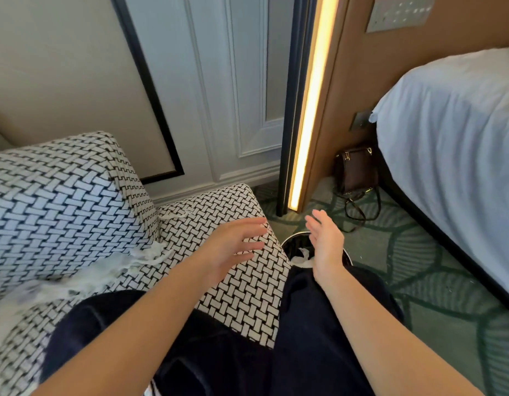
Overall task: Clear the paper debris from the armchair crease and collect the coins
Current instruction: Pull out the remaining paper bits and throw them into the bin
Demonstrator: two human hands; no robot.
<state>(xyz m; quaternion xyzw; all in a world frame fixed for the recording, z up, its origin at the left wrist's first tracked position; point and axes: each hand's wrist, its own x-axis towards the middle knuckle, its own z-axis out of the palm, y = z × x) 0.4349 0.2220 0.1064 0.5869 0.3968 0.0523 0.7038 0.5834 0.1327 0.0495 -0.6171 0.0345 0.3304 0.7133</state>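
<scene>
White shreds of paper debris (150, 254) lay strung along the armchair (242, 298) crease, where the basket-weave seat met the padded side. They were thickest toward the lower left of the view, and blurred there; one thin strip sat further up the same seam. No coins could be made out anywhere on the fabric. If any were there, they were hidden in the crease or under the paper.

Both hands were empty. The left hand (233, 247) hovered over the front corner of the seat with its fingers straight and spread. The right hand (326, 247) hung palm inward above the round dark waste bin (289, 243), which stood on the carpet just beside the chair; its fingers were likewise loose and apart. Crumpled white paper (303, 257) already lay inside the bin.

Judging by this, the step in hand was the drop of a handful into the bin. The clearing looked only partly done, since much paper lay in the seam. The next move would call for the hands to turn to the crease and gather the loose shreds in a pinch or scoop without scattering them onto the carpet. They would then need to part the seam and feel for coins, which should be kept apart from the rubbish.
</scene>
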